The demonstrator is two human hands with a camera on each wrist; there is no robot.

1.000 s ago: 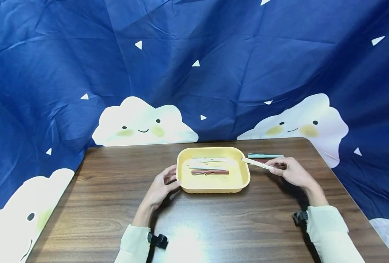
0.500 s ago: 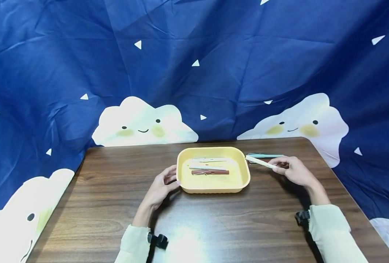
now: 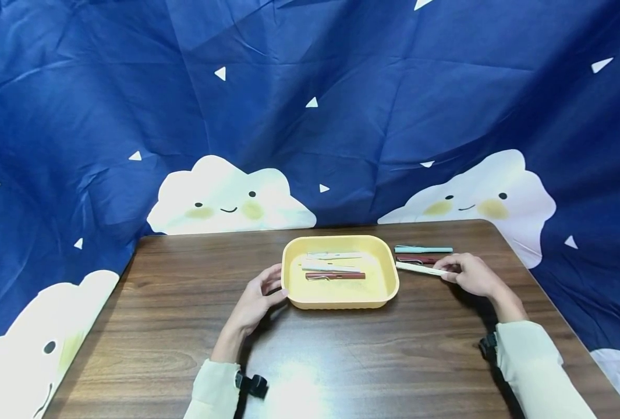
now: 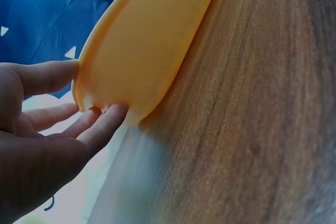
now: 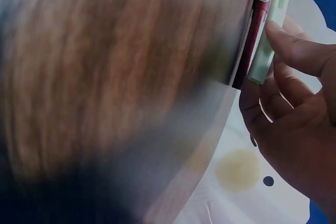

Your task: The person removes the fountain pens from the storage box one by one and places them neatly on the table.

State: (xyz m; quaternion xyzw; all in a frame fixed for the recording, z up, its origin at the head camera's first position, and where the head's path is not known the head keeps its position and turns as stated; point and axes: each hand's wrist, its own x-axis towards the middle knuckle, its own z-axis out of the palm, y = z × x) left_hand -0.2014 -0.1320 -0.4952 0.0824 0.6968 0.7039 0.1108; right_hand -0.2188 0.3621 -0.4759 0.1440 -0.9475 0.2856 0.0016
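Note:
In the head view a yellow plastic tray (image 3: 341, 303) stands near the table's middle. My left hand (image 3: 255, 299) is at its left end; in the left wrist view those fingertips (image 4: 116, 113) rest against the outer wall, fairly straight. To the right of the tray, my right hand (image 3: 472, 276) pinches the right end of a white pen (image 3: 417, 268), which looks pale green in the right wrist view. This pen lies beside a dark red pen (image 3: 413, 258) with a wire clip. Beyond them lies a light blue pen (image 3: 423, 249).
Inside the tray lie a dark red pen (image 3: 341, 275) and whitish pens (image 3: 336, 255), all roughly parallel. The brown wooden table (image 3: 372, 361) ends at a blue curtain (image 3: 341, 134) with clouds and triangles. Bands with small black devices circle both wrists.
My right hand has moved the white pen from over the tray's right rim, rightward and down, to beside the red pen. The left hand and the tray keep their places.

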